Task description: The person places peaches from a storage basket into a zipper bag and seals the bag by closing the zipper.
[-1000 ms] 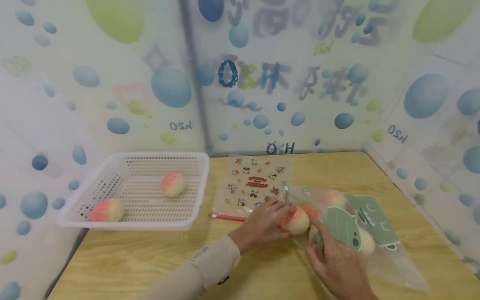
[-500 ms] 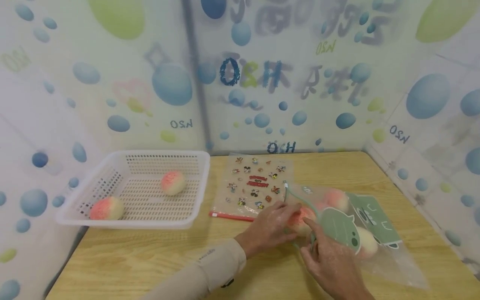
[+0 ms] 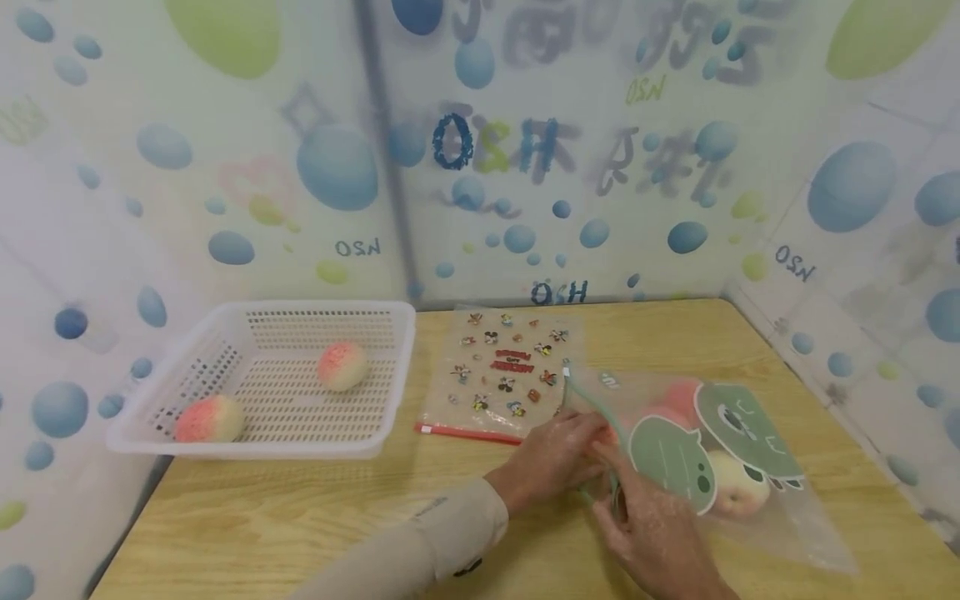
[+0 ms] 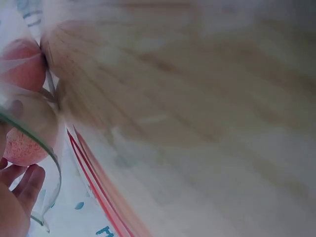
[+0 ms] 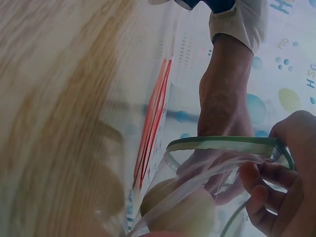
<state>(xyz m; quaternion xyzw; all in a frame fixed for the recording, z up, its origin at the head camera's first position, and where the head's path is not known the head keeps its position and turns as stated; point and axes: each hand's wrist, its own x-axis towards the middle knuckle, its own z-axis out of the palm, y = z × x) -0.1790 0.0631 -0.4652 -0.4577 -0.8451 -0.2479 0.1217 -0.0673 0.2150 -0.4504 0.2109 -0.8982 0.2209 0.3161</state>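
I face a pale back wall (image 3: 645,271) printed with blue and lime bubbles and H2O lettering (image 3: 495,143) (reversed, from where I am). A grey, slightly slanted band (image 3: 386,150) runs down it. Bubbled side walls (image 3: 885,275) flank my wood-grained desk (image 3: 247,517); the light looks soft.

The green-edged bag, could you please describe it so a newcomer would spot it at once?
On the wooden table, look right from the white basket, past the flat bag with a red zip. The green-edged bag comes next, its edge in the right hand. Unlike that neighbour, it bulges with peach-like fruits and carries large green printed shapes.
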